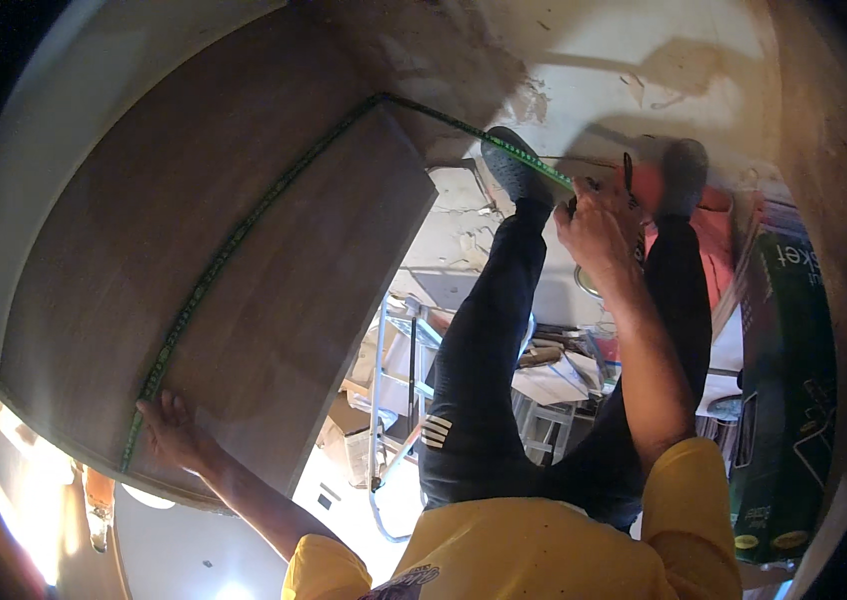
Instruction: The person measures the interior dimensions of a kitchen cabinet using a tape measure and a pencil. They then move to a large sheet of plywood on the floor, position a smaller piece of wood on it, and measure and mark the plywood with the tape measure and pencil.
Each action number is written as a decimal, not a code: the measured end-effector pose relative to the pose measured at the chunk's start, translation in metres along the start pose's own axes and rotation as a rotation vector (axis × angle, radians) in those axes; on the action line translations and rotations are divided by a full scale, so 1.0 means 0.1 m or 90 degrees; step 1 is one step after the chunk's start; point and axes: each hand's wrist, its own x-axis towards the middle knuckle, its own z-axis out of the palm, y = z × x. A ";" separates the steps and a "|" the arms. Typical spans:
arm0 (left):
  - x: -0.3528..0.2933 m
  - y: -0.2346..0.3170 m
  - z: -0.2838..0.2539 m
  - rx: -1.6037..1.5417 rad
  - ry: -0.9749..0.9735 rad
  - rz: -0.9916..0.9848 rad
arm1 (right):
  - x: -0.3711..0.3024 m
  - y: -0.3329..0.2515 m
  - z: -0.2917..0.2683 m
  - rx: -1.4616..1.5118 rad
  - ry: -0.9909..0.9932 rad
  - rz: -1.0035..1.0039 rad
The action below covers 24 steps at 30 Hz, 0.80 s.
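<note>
A green tape measure (237, 236) runs in a long line over a brown wooden panel (294, 260) on the left. Its blade bends at the panel's far end, then slants right across to my right hand (599, 228). That hand is closed around the dark tape case, mostly hidden by my fingers. Near the panel's lower-left edge, my left hand (176, 432) holds the blade's lower part against the surface with its fingertips. A short length of blade reaches past those fingers toward the edge.
My legs in black trousers reach forward, with grey shoes (514, 165) against a stained pale surface. A ladder (399, 400), papers and boxes lie below. A red-orange item (714, 240) and a dark green box (784, 400) are on the right.
</note>
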 end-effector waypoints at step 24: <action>-0.03 0.01 0.04 -0.057 0.027 -0.018 | 0.03 -0.15 -0.29 0.009 -0.108 0.021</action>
